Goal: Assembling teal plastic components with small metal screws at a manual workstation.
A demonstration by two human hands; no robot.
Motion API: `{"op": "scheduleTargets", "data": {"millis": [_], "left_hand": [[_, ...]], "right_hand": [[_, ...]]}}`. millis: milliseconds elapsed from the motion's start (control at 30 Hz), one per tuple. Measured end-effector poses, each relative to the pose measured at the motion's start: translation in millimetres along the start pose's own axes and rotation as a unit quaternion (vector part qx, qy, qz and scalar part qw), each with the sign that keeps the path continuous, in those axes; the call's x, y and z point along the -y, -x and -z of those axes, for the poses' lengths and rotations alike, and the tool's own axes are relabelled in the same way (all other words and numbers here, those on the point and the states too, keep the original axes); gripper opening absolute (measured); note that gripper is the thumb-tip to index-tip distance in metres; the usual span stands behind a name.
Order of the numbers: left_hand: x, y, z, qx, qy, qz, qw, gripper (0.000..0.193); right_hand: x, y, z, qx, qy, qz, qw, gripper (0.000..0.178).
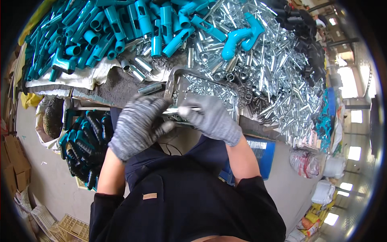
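Note:
Both my hands wear grey striped knit gloves and meet over the near edge of the bench. A slim, shiny metal rod (171,111) spans the gap between them, blurred by motion. My left hand (139,126) has its fingers closed around the rod's left end, and the thumb lies below. Pinched fingers of my right hand (213,119) grip the rod's other end. Just beyond and partly behind the hands lies a metal tray (172,80) of small shiny screws or pins (207,89). A loose metal tube (150,88) rests on the dark cloth by my left hand.
Teal painted tubes (117,24) pile up at the far left. Loose metal tubes and pins (262,68) heap on the right, with springs (245,94) and teal angled parts (236,40) among them. A crate of teal-and-black parts (86,141) stands below left; a blue box (266,157) sits below right.

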State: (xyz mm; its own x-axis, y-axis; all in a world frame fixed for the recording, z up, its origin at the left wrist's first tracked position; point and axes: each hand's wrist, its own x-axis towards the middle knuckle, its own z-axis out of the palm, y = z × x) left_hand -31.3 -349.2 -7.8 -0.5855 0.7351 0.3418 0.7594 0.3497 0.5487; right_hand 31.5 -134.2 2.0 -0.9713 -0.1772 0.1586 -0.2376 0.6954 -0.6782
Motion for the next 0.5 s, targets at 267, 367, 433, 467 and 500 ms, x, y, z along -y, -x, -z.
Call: {"op": "scheduleTargets", "data": {"millis": [267,367,433,467,500], "left_hand": [[93,28,-55,-0.294,0.411,0.288,0.814,0.020],[104,28,-55,-0.322,0.438,0.293,0.786,0.017],[103,29,-48,-0.278,0.426,0.332,0.794,0.019],[107,33,-49,-0.283,0.424,0.335,0.792,0.019],[115,36,-53,-0.296,0.377,0.298,0.825,0.020]], "right_hand": [[-8,-93,-35,0.082,0.250,0.055,0.963,0.029],[-23,-109,-63,0.118,0.357,0.090,0.922,0.029],[-27,-113,-71,0.098,0.412,0.100,0.901,0.026],[-26,-113,-73,0.056,0.420,0.128,0.897,0.022],[-26,-115,-71,0.073,0.413,0.103,0.902,0.020]]}}
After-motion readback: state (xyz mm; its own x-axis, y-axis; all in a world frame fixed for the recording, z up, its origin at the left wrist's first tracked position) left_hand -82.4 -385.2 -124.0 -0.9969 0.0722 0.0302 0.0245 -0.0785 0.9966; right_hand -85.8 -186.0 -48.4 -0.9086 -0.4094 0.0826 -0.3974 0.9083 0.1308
